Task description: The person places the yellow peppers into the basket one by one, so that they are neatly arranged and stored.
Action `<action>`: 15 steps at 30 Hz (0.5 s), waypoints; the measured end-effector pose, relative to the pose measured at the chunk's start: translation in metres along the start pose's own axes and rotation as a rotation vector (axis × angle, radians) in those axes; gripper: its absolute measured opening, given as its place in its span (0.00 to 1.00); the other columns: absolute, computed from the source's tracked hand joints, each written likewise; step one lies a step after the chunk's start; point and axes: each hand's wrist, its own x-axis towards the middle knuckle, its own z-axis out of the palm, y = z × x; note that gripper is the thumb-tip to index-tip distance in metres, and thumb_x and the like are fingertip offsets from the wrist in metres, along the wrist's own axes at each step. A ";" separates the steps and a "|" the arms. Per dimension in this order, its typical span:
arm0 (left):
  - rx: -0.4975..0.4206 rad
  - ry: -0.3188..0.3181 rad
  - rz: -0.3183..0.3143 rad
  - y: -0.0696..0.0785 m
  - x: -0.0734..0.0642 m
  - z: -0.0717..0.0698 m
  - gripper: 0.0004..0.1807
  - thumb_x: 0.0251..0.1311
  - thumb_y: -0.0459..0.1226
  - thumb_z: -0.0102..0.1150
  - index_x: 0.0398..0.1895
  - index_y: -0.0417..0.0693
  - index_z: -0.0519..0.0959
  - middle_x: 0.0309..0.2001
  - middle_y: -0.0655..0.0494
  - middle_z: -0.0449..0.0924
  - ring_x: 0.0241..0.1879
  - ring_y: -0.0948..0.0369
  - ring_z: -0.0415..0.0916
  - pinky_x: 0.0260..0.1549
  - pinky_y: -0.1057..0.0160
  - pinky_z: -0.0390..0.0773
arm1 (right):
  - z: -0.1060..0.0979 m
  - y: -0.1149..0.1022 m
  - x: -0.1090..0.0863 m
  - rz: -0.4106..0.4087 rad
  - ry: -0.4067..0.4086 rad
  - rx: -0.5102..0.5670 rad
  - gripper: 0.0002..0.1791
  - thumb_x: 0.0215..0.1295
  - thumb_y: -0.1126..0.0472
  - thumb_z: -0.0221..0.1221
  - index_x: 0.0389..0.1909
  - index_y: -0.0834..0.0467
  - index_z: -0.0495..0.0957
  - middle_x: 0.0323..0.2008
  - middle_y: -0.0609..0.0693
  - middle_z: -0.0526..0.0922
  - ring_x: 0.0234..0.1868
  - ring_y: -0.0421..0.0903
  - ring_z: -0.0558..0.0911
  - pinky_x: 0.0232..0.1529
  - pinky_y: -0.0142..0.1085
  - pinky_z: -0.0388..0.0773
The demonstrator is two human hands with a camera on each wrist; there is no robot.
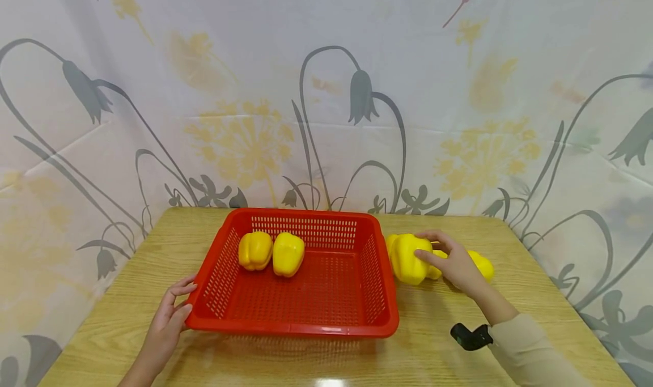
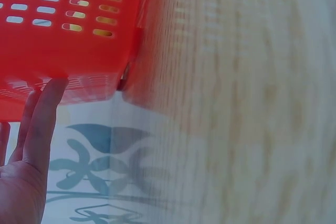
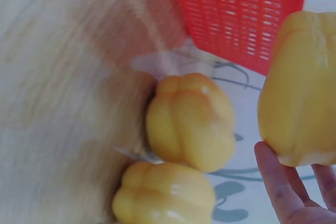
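A red plastic basket [image 1: 316,329] stands on the table with two yellow bell peppers [image 1: 288,255] in its far left part. At its left rim, the left hand [image 1: 165,322] touches the basket with its fingers extended; the left wrist view shows straight fingers [image 2: 43,124] against the basket's outside. To the right of the basket, the right hand [image 1: 451,262] holds a yellow bell pepper [image 1: 410,259] between thumb and fingers, raised off the table in the right wrist view. Below that hand lie more bell peppers [image 3: 191,121], partly hidden in the head view.
One yellow bell pepper [image 1: 481,265] shows beyond the right hand on the wooden table [image 1: 423,353]. A patterned cloth [image 1: 326,92] hangs behind and along both sides of the table. A black strap piece [image 1: 470,337] sits at the right wrist.
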 end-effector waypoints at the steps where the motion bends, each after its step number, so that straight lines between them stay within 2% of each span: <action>1: 0.001 0.000 0.002 0.000 0.000 0.000 0.16 0.66 0.22 0.32 0.52 0.39 0.65 0.61 0.58 0.59 0.49 0.69 0.73 0.31 0.67 0.80 | -0.001 -0.002 0.001 -0.004 -0.002 -0.004 0.23 0.63 0.55 0.59 0.56 0.62 0.71 0.56 0.62 0.69 0.53 0.62 0.70 0.48 0.50 0.71; 7: -0.007 -0.003 0.017 -0.002 -0.001 0.000 0.16 0.66 0.21 0.32 0.52 0.37 0.65 0.61 0.56 0.58 0.48 0.68 0.73 0.30 0.66 0.80 | -0.003 -0.014 0.007 -0.012 -0.024 -0.013 0.24 0.63 0.54 0.59 0.57 0.60 0.70 0.58 0.61 0.68 0.55 0.61 0.69 0.50 0.53 0.69; 15: 0.000 0.007 0.013 -0.001 0.000 0.001 0.16 0.65 0.21 0.33 0.52 0.38 0.65 0.61 0.57 0.59 0.49 0.70 0.72 0.30 0.67 0.80 | -0.001 -0.023 0.018 -0.033 -0.043 -0.029 0.24 0.62 0.53 0.60 0.56 0.59 0.72 0.55 0.58 0.72 0.54 0.59 0.70 0.50 0.53 0.70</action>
